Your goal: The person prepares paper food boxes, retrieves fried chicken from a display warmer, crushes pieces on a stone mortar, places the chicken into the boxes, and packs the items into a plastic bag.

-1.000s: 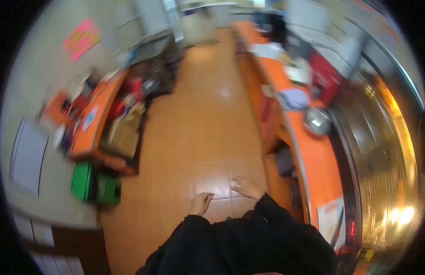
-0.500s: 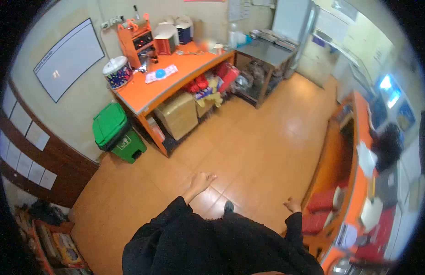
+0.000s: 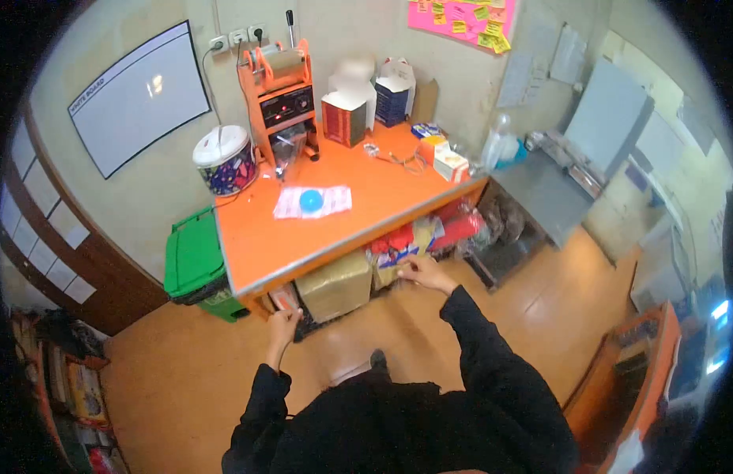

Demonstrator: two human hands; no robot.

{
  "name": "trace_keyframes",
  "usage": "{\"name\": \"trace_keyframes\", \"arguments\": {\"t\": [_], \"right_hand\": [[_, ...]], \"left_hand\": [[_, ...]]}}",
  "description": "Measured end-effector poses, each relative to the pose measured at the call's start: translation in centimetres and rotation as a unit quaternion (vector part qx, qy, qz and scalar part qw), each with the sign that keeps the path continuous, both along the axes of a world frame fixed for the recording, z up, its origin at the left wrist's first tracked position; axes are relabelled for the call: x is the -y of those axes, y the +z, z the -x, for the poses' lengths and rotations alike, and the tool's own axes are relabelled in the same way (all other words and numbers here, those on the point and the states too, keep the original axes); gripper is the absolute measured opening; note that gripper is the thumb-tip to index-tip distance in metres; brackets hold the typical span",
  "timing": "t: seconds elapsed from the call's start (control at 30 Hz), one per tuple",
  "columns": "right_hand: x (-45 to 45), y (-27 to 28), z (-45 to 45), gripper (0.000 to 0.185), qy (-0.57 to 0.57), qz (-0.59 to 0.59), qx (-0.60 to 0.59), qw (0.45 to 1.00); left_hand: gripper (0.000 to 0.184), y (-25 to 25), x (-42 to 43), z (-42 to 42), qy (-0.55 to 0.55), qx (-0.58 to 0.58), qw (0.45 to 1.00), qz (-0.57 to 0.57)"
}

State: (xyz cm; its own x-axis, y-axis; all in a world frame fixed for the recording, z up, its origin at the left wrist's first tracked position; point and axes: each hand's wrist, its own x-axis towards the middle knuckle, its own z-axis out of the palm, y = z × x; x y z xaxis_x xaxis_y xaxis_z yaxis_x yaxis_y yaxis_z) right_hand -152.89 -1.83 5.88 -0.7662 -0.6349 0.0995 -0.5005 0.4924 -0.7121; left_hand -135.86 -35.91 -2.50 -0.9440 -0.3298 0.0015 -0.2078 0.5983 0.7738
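My left hand (image 3: 283,325) hangs in front of the orange table's near left leg, its fingers curled in and nothing seen in them. My right hand (image 3: 429,274) is held out in front of the table's lower shelf, fingers loosely bent and apart, holding nothing that I can see. Neither hand appears to touch anything. On the orange table (image 3: 263,249) a blue round object (image 3: 311,201) rests on a pink-and-white patterned sheet (image 3: 339,199). Behind it stands an orange machine (image 3: 281,103) with a clear roll on top.
A patterned tub (image 3: 226,175) with a white lid stands by the machine. Opened boxes (image 3: 344,118) are at the back. Below sit a brown carton (image 3: 335,286) and red packets. A green bin (image 3: 194,257) is left, a grey table (image 3: 544,193) right, an orange shelf unit (image 3: 619,379) nearer.
I have come closer to the orange table, and my view has turned right. My right hand has risen and swung forward; my left hand has shifted left, its fingers now curled.
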Motion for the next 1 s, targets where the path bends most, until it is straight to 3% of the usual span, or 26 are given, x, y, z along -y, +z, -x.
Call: {"name": "trace_keyframes", "arguments": {"t": [0.07,0.1,0.17,0.2,0.27,0.33,0.4,0.43,0.5,0.53,0.57,0.6,0.67,0.77,0.83,0.93,1.0], "right_hand": [[1.6,2.1,8.8,0.033,0.013,0.007,0.006,1.000],[2.2,3.0,12.7,0.030,-0.012,0.003,-0.022,1.000],[2.9,4.3,20.9,0.024,-0.036,0.067,-0.053,0.996],[3.2,4.8,25.3,0.021,-0.036,0.136,-0.056,0.988],[3.8,9.6,31.9,0.016,-0.091,0.082,-0.137,0.983],[5.3,11.1,41.4,0.015,-0.117,0.148,-0.154,0.970],[8.6,12.6,52.2,0.018,-0.081,0.229,-0.205,0.948],[11.0,13.9,56.1,0.019,-0.094,0.204,-0.245,0.943],[16.4,16.3,63.6,0.020,-0.090,0.167,-0.320,0.928],[19.4,16.7,67.4,0.020,-0.078,0.155,-0.349,0.921],[22.3,17.0,70.8,0.020,-0.058,0.137,-0.314,0.938],[25.0,17.0,73.9,0.020,-0.044,0.149,-0.307,0.939],[30.2,15.7,79.3,0.022,-0.058,0.050,-0.354,0.932],[34.4,14.5,84.2,0.033,-0.084,-0.004,-0.245,0.966],[35.3,13.2,87.0,0.046,-0.066,-0.081,-0.160,0.982],[36.6,10.1,92.5,0.036,0.072,-0.060,-0.047,0.994],[35.5,10.2,93.5,0.033,0.073,-0.054,-0.035,0.995]], "left_hand": [[0.018,-0.5,-0.5,6.9,0.021,-0.120,0.985,0.123],[0.013,3.7,-2.9,9.7,0.035,-0.019,0.998,0.054],[0.016,3.4,-5.3,15.9,-0.031,-0.135,0.988,0.073],[0.018,4.9,-7.1,17.8,-0.061,-0.113,0.990,0.055],[0.021,5.3,-9.6,21.9,-0.124,-0.102,0.987,0.030],[0.021,6.3,-11.4,25.1,-0.110,-0.066,0.992,0.018],[0.018,5.3,-11.7,27.7,-0.071,-0.074,0.994,0.047],[0.017,4.5,-11.7,28.7,-0.050,-0.097,0.992,0.070],[0.020,4.9,-11.7,30.0,0.056,0.009,0.996,0.072],[0.019,2.8,-11.4,30.3,0.121,0.028,0.990,0.070],[0.020,3.6,-11.9,31.0,0.195,0.076,0.977,-0.038],[0.021,1.8,-12.1,31.0,0.252,0.059,0.962,-0.088],[0.021,-1.6,-13.0,31.4,0.349,-0.021,0.920,-0.178],[0.020,3.3,-15.3,37.7,0.423,-0.015,0.873,-0.243],[0.018,3.9,-15.7,40.8,0.364,0.048,0.905,-0.217],[0.017,8.8,-13.2,47.0,0.311,0.052,0.927,-0.202],[0.016,11.6,-10.4,50.9,0.318,0.029,0.931,-0.177]]}}
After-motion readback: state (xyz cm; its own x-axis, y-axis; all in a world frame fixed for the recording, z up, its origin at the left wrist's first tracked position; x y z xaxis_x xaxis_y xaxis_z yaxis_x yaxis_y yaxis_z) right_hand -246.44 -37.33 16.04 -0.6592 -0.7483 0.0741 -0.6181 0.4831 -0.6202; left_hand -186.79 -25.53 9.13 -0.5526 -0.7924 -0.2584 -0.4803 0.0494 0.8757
